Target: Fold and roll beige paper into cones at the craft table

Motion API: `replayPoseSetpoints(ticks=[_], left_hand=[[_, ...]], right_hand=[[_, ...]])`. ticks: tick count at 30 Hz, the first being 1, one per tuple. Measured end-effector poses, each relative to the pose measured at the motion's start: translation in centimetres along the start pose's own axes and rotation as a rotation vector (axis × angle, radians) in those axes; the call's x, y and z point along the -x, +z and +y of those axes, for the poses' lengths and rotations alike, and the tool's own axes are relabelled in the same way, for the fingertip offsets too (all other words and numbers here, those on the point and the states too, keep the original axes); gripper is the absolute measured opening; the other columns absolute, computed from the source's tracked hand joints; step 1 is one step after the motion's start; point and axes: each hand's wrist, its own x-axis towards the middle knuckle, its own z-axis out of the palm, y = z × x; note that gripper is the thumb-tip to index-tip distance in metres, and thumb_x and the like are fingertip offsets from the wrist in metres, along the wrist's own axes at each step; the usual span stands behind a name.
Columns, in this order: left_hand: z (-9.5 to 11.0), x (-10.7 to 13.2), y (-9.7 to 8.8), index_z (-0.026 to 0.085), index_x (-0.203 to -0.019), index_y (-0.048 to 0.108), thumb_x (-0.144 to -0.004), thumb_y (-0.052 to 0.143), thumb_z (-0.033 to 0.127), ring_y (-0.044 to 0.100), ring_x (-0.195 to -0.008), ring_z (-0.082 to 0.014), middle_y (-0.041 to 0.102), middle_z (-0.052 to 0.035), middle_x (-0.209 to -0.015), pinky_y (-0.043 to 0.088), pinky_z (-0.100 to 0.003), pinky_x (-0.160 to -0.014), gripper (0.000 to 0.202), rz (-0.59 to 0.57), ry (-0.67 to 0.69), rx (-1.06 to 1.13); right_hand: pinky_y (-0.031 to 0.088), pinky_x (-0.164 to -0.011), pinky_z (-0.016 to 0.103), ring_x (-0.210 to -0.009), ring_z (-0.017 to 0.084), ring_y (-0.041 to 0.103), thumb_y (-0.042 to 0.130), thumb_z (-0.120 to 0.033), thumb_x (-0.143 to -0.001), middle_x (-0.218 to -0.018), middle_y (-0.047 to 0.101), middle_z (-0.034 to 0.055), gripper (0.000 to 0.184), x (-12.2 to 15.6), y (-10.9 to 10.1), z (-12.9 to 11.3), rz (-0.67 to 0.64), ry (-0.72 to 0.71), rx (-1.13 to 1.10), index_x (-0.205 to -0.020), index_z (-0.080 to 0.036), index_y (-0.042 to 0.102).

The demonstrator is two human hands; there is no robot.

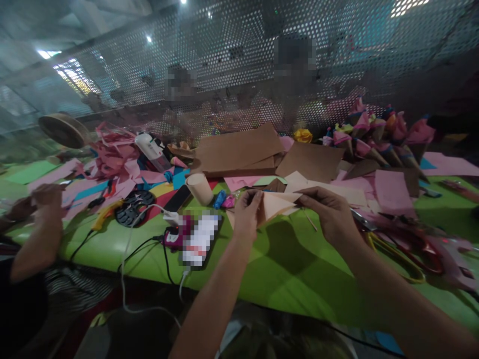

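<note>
Between my hands is a folded sheet of cream paper (277,205), held up over the green tabletop (262,279). My left hand (247,212) pinches the paper's left end, its thumb against the sheet. At the pointed right end, my right hand (325,212) grips the paper between thumb and fingers. More cream paper (325,187) lies just behind my right hand. A thin stick (310,220) rests on the table below the paper. Blue and pink foil-like pieces (223,199) lie left of my left hand, beside a beige cardboard tube (200,188).
A phone (202,239) on a cable lies by a purple power adapter (175,238). Scissors (396,254) lie to the right. Behind stand brown cardboard (235,152) and several wrapped paper flowers (377,132). A co-worker's hands (47,199) are at the left near a yellow-handled tool (107,214).
</note>
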Motion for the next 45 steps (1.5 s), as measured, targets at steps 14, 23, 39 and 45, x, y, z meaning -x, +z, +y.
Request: replayPoseSetpoints(ticks=[14, 23, 39, 45], left_hand=[[1.1, 0.6, -0.1, 0.019, -0.083, 0.065, -0.09, 0.066, 0.036, 0.06, -0.081, -0.0161, 0.067, -0.0021, -0.083, 0.046, -0.027, -0.076, 0.019, -0.027, 0.318, -0.408], [0.6, 0.8, -0.2, 0.02, -0.088, 0.062, -0.094, 0.061, 0.031, 0.063, -0.081, -0.0166, 0.069, -0.0038, -0.086, 0.048, -0.027, -0.076, 0.013, -0.051, 0.456, -0.519], [0.7, 1.2, -0.4, 0.02, -0.092, 0.061, -0.098, 0.056, 0.03, 0.063, -0.081, -0.0164, 0.068, -0.0052, -0.089, 0.049, -0.027, -0.074, 0.012, -0.012, 0.602, -0.641], [0.9, 1.2, -0.1, 0.021, -0.092, 0.059, -0.098, 0.055, 0.028, 0.063, -0.078, -0.0157, 0.067, -0.0033, -0.085, 0.049, -0.026, -0.072, 0.01, -0.086, 0.563, -0.608]], right_hand=[[0.047, -0.059, 0.03, -0.063, 0.017, 0.057, 0.082, -0.071, -0.063, -0.067, 0.067, 0.0025, 0.049, -0.6, -0.1, -0.6, -0.04, 0.089, 0.149, -0.071, -0.024, 0.073], [0.05, -0.067, 0.031, -0.077, 0.019, 0.063, 0.08, -0.067, -0.068, -0.086, 0.072, 0.004, 0.051, -0.2, 0.5, -1.4, -0.151, 0.11, 0.162, -0.093, -0.024, 0.077], [0.049, -0.078, 0.036, -0.088, 0.023, 0.061, 0.069, -0.059, -0.085, -0.088, 0.064, 0.0051, 0.034, 0.4, 0.1, -2.1, -0.149, -0.196, 0.365, -0.081, -0.025, 0.074], [0.051, -0.072, 0.035, -0.08, 0.022, 0.061, 0.073, -0.056, -0.083, -0.081, 0.063, 0.0051, 0.033, 0.3, 0.4, -1.3, -0.132, -0.214, 0.42, -0.075, -0.025, 0.073]])
